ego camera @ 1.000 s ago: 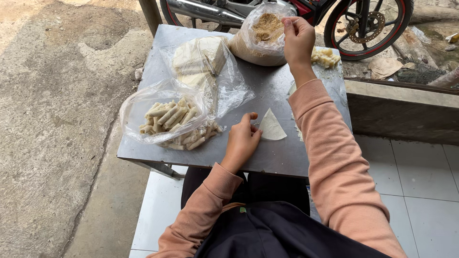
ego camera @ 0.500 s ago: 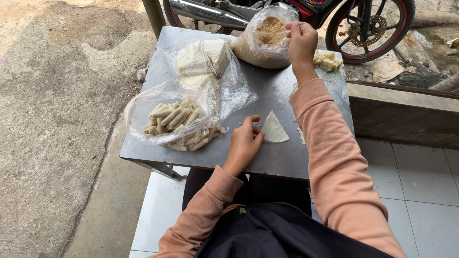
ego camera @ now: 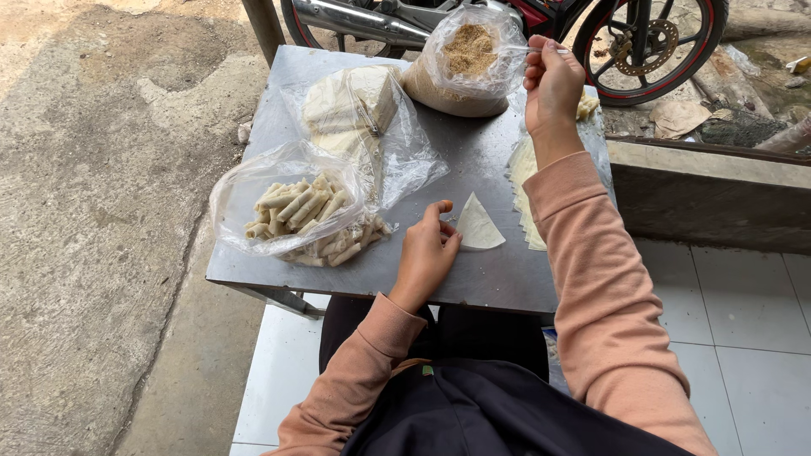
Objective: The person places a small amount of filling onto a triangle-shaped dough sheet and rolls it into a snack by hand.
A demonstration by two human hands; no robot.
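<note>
On a grey metal table [ego camera: 456,160], my left hand [ego camera: 427,253] rests with its fingertips on the edge of a pale triangular wrapper sheet [ego camera: 480,226]. My right hand [ego camera: 553,80] is raised at the far side, pinching a thin spoon handle [ego camera: 530,49] that reaches into a clear bag of brown crumbly filling [ego camera: 469,59]. A stack of more wrapper sheets [ego camera: 524,186] lies under my right forearm, partly hidden by the sleeve.
A clear bag of rolled pastry sticks [ego camera: 300,211] sits at the table's near left. Behind it is a bag of white wrapper sheets [ego camera: 355,110]. A motorcycle [ego camera: 591,34] stands just past the table. Concrete ground lies left, white tiles right.
My right hand has lifted slightly out of the filling bag with the spoon. My left hand stays on the triangular wrapper.
</note>
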